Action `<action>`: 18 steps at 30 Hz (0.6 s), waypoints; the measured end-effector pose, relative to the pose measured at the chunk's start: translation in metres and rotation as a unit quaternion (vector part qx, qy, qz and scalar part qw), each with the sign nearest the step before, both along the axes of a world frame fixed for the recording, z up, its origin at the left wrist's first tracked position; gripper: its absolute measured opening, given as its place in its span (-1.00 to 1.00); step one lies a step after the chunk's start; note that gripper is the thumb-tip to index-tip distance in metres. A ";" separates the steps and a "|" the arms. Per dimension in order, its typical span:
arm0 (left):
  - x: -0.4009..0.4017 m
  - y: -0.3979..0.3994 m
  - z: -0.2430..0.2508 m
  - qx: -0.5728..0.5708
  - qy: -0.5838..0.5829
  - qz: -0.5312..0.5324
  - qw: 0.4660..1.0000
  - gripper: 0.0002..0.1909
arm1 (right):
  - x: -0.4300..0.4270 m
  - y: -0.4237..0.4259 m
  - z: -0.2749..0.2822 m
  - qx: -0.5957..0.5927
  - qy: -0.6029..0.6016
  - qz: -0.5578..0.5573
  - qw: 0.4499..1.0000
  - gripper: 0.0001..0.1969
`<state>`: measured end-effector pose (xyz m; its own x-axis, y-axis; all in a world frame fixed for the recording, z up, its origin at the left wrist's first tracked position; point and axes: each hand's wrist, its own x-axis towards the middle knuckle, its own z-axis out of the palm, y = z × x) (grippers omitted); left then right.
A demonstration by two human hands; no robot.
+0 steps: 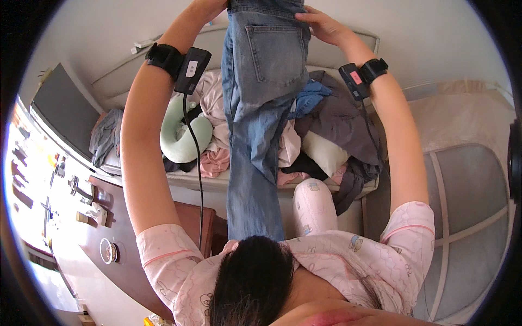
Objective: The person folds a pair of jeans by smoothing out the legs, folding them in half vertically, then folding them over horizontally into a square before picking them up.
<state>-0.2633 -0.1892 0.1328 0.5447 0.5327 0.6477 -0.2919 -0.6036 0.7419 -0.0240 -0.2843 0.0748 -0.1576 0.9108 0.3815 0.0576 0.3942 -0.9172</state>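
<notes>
A pair of blue denim jeans point(265, 122) hangs lengthwise in front of me, a back pocket facing my view. The waistband is at the top rim of the picture and partly cut off. At its left side, my left hand point(213, 7) grips the jeans, its fingers mostly hidden behind the cloth or beyond the frame. My right hand point(325, 27) holds the opposite edge just above the pocket, with some fingers behind the fabric. The lower legs fall towards my body, where dark hair hides their ends.
Behind the jeans, a light upholstered bed or sofa point(195, 182) bears heaped clothes, a green neck pillow point(185, 134) and a dark grey cloth point(338, 118). A brown table point(134, 236) with a glass bowl point(108, 251) stands left. Cables hang from my wrist-worn devices point(192, 70).
</notes>
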 end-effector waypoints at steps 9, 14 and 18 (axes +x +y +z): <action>-0.031 0.030 0.011 0.006 -0.027 -0.049 0.998 -0.71 | -0.047 -0.013 0.064 0.043 -0.041 0.092 0.994 -0.25; -0.028 0.052 0.001 0.085 -0.048 0.021 0.995 -0.80 | -0.052 -0.007 0.110 -0.104 -0.384 0.058 0.916 -0.31; -0.018 0.046 -0.005 0.027 -0.062 0.006 0.998 -0.82 | -0.065 -0.015 0.123 -0.189 -0.486 0.016 0.853 -0.48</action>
<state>-0.2814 -0.1429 0.1278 0.4530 0.5005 0.7377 -0.3716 -0.6462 0.6666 -0.0891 -0.2997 0.1973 -0.2600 0.9289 -0.2637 0.8581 0.0970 -0.5043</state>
